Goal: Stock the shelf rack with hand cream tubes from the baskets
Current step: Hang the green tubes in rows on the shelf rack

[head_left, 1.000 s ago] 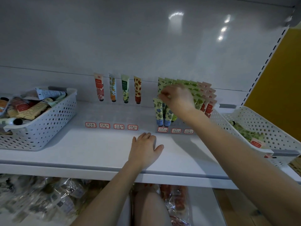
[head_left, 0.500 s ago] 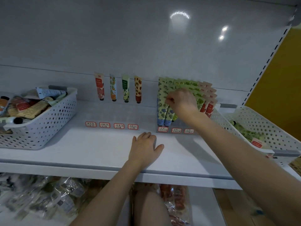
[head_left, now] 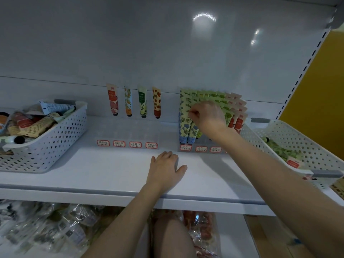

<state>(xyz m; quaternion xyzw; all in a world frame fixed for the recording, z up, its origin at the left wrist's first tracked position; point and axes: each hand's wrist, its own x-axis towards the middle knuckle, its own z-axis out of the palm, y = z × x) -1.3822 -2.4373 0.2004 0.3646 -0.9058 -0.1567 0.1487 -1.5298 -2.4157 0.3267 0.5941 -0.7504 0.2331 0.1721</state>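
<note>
A clear shelf rack [head_left: 128, 135] with red-edged labels stands at the back of the white shelf [head_left: 111, 172]. Its left section holds four upright tubes [head_left: 112, 99]. Its right section is packed with rows of blue-floral, green and red tubes [head_left: 219, 97]. My right hand [head_left: 206, 116] reaches into that packed section, fingers curled and pinching a blue-floral tube [head_left: 192, 132] at the front of the leftmost row. My left hand [head_left: 164, 168] rests flat on the shelf in front of the rack, holding nothing.
A white perforated basket [head_left: 55, 140] at the left holds several mixed tubes. Another white basket [head_left: 297, 138] at the right holds a few green tubes. Plastic-wrapped goods [head_left: 55, 228] lie on the lower shelf. A yellow wall [head_left: 323, 86] borders the right side.
My right hand has pushed the blue-floral tube down into the rack's front slot and sits a little lower and to the right. My left hand has stayed in place.
</note>
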